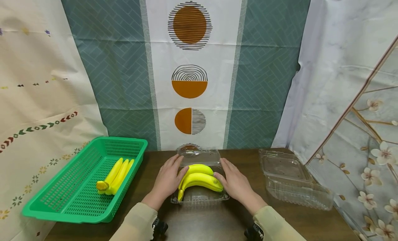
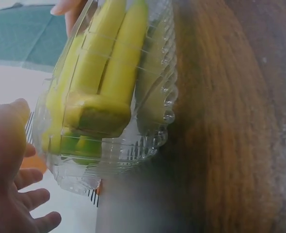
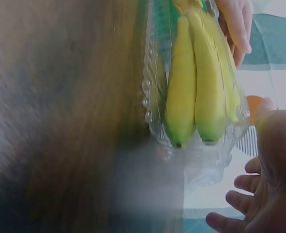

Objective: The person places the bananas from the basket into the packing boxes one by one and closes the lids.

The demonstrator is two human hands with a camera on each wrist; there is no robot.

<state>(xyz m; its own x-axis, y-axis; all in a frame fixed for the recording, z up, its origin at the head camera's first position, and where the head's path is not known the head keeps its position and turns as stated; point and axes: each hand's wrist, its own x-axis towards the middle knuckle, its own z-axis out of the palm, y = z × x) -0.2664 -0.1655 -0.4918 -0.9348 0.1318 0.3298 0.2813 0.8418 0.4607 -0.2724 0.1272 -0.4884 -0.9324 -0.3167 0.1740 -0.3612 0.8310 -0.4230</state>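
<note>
A clear plastic clamshell container [image 1: 199, 201] stands on the table in front of me, its lid [image 1: 202, 157] raised at the back. Inside lies a bunch of yellow bananas [image 1: 202, 180], stem end toward the left. At the container's left side is my left hand [image 1: 168, 177], fingers extended toward the back and thumb over the bananas' edge. My right hand [image 1: 234, 180] mirrors it at the right side, thumb near the banana tips. Both wrist views show relaxed, spread fingers beside the clear wall, with the bananas [image 2: 109, 63] [image 3: 191, 87] visible through it.
To the left a green plastic basket [image 1: 34, 210] holds another bunch of bananas [image 1: 116, 177]. On the right stands a second clear clamshell container [image 1: 298, 192], lid open. Patterned cloth [image 1: 118, 68] hangs behind the brown wooden table [image 1: 199, 225] and on both sides.
</note>
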